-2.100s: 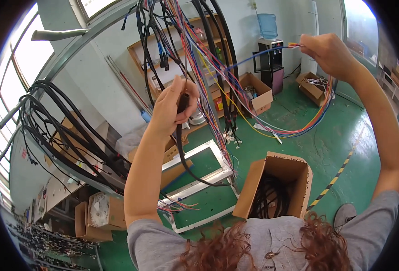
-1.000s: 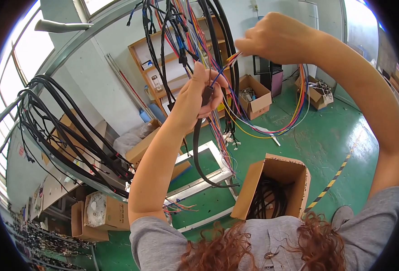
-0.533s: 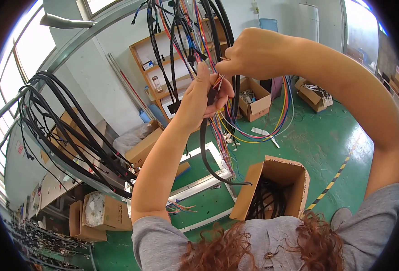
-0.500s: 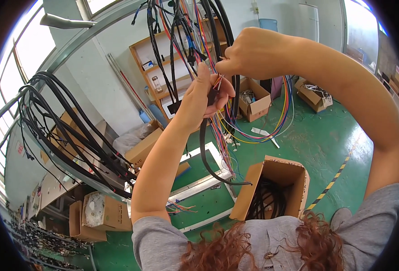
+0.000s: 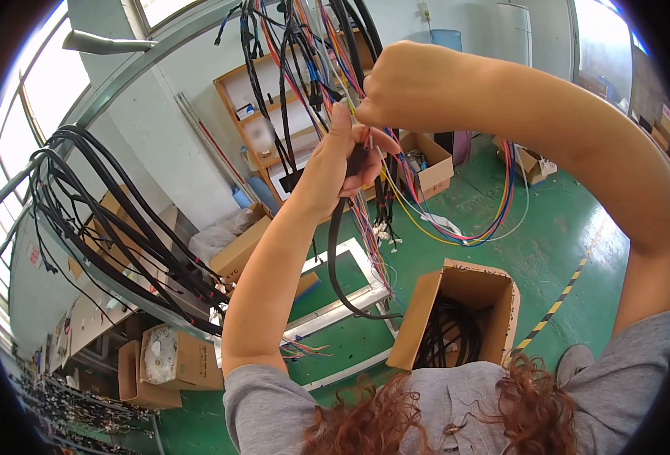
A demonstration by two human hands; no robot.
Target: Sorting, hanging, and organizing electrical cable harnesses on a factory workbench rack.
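My left hand (image 5: 335,163) is raised in front of the hanging wires, thumb up and fingers curled around a black flexible tube (image 5: 335,250). A dark part of the tube shows in the palm, and its free length hangs in a curve toward the floor. Thin red and white wire ends stick up beside those fingers. Just above and to the right, my right hand (image 5: 399,83) is closed in a pinch over the wires; its fingertips are mostly hidden, and what they grip cannot be made out. A bundle of coloured wires (image 5: 361,224) hangs below my left hand.
Black cable harnesses (image 5: 115,220) hang over a metal rail on the left. An open carton (image 5: 494,303) of black tubing stands below me, next to a white frame (image 5: 342,303) on the green floor. Farther off are a wooden shelf (image 5: 232,114) and another carton (image 5: 430,171).
My right hand has shifted slightly left and its wrist has turned. The hanging tube end has swung left. The coloured wire loop on the right has swung farther right.
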